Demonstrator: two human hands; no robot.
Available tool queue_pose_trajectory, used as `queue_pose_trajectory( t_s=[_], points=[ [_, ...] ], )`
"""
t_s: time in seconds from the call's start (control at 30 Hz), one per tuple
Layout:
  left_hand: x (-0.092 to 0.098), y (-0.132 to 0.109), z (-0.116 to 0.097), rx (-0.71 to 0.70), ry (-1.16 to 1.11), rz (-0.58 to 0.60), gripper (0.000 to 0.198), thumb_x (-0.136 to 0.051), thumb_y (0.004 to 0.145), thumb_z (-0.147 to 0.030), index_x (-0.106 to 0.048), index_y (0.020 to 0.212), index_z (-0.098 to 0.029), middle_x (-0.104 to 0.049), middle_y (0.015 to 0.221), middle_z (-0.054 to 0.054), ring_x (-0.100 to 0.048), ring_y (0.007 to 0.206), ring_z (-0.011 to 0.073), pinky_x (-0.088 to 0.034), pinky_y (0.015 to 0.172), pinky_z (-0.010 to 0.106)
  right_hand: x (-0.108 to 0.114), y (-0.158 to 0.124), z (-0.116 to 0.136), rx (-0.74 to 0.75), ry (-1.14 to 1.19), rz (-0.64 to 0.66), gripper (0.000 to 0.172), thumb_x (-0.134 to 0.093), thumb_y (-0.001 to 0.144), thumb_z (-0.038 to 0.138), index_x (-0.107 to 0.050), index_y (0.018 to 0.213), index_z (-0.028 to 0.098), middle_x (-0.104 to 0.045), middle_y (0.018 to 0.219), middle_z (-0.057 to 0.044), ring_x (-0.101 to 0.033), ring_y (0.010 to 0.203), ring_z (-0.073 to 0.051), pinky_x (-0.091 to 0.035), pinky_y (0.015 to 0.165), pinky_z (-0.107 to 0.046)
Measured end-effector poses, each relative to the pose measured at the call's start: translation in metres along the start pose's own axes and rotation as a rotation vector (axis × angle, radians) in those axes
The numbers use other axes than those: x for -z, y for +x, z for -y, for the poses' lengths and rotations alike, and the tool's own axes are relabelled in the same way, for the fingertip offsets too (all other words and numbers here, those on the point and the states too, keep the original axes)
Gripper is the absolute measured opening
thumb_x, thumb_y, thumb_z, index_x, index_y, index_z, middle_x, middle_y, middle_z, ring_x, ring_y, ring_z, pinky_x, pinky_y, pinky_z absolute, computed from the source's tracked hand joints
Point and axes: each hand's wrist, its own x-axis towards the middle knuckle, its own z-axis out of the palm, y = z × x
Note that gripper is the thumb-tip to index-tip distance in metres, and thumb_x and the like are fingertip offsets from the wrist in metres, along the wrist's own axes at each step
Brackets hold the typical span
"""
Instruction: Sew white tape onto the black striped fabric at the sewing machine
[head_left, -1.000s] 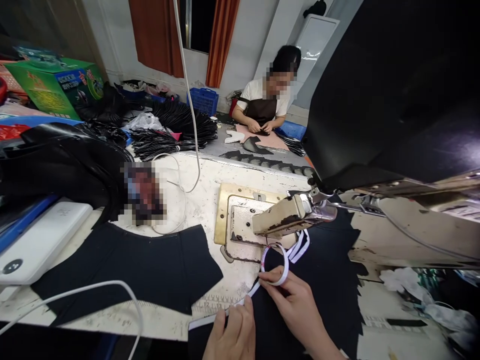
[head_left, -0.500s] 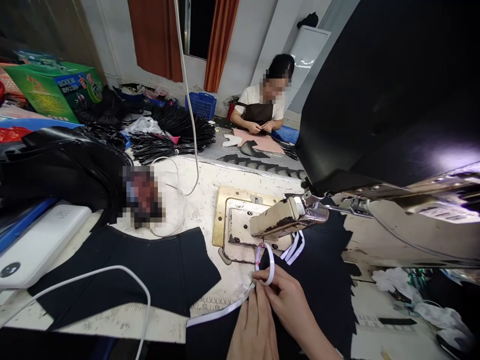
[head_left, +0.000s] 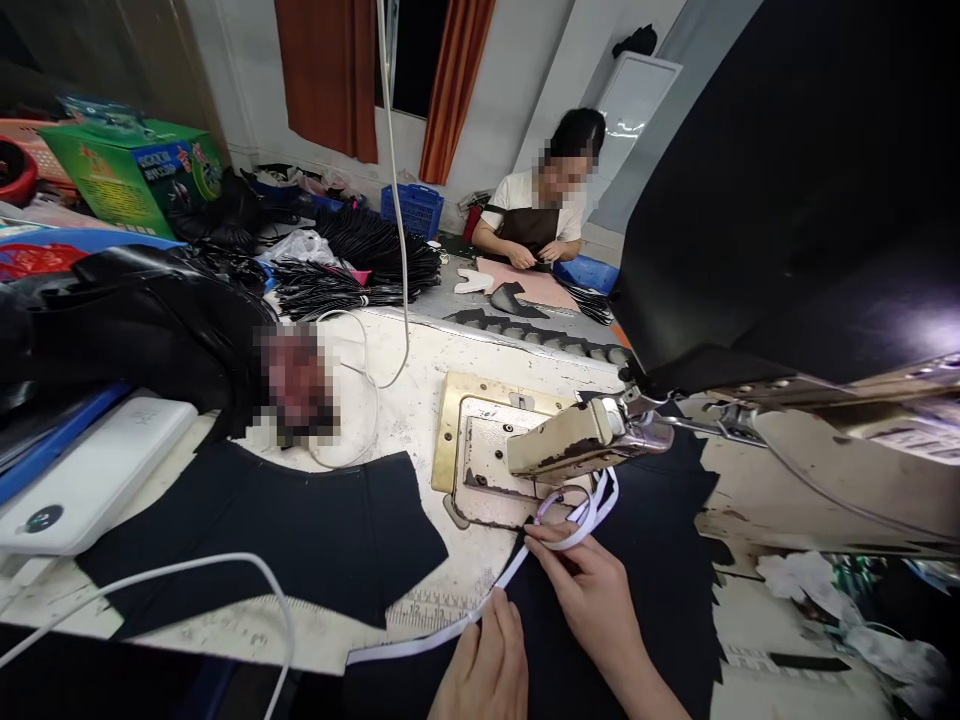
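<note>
One white power bank (head_left: 97, 480) lies on the counter (head_left: 409, 410) at left, just beside a flat piece of black cloth (head_left: 277, 540). Next, a strip of white tape (head_left: 412, 648) runs along the edge of a second black cloth (head_left: 660, 570), where the left hand (head_left: 487, 650) touches it, fingers close together, though whether they pinch it I cannot tell. Farther right, the right hand (head_left: 589, 590) holds the tilted tape roll (head_left: 576, 538) between thumb and fingers.
</note>
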Motion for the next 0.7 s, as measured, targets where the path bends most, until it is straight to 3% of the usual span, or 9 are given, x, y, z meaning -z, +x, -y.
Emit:
queue_pose_trajectory(
  t_s=[0.2, 0.4, 0.6, 0.7],
  points=[
    [0.001, 0.003, 0.002, -0.018, -0.004, 0.006, 0.031, -0.057, 0.084, -0.031, -0.070, 0.107, -0.016, -0.066, 0.115, 0.008, -0.053, 0.107, 0.0207, -0.040, 0.088, 0.030, -0.004, 0.004, -0.001, 0.027, -0.074, -0.023, 0.021, -0.068, 0.084, 0.041, -0.080, 0.086, 0.024, -0.077, 0.085, -0.008, -0.073, 0.080, -0.026, -0.061, 0.078, -0.039],
    [0.005, 0.014, 0.005, -0.020, -0.021, 0.041, 0.028, -0.055, 0.085, -0.030, -0.072, 0.104, -0.019, -0.065, 0.110, 0.006, -0.051, 0.100, 0.0205, -0.037, 0.077, 0.032, -0.009, 0.004, -0.005, 0.011, -0.096, 0.002, 0.028, -0.065, 0.086, 0.048, -0.080, 0.087, 0.025, -0.076, 0.084, -0.009, -0.073, 0.079, -0.026, -0.060, 0.076, -0.038],
    [0.009, 0.037, 0.004, 0.007, -0.103, 0.182, 0.066, -0.053, 0.082, -0.064, -0.066, 0.124, -0.015, -0.057, 0.129, 0.009, -0.042, 0.080, 0.0214, -0.039, 0.070, 0.034, -0.004, 0.007, -0.002, -0.058, -0.071, 0.095, 0.029, -0.063, 0.087, 0.046, -0.079, 0.087, 0.022, -0.075, 0.091, -0.012, -0.071, 0.085, -0.028, -0.058, 0.081, -0.042],
    [0.006, 0.036, 0.004, 0.003, -0.087, 0.174, 0.063, -0.057, 0.082, -0.061, -0.068, 0.120, -0.012, -0.058, 0.130, 0.011, -0.044, 0.084, 0.0217, -0.039, 0.073, 0.034, 0.012, 0.011, 0.008, -0.073, 0.007, 0.219, 0.027, -0.064, 0.087, 0.044, -0.076, 0.083, 0.021, -0.074, 0.081, -0.007, -0.072, 0.075, -0.024, -0.060, 0.067, -0.033]
  ],
)
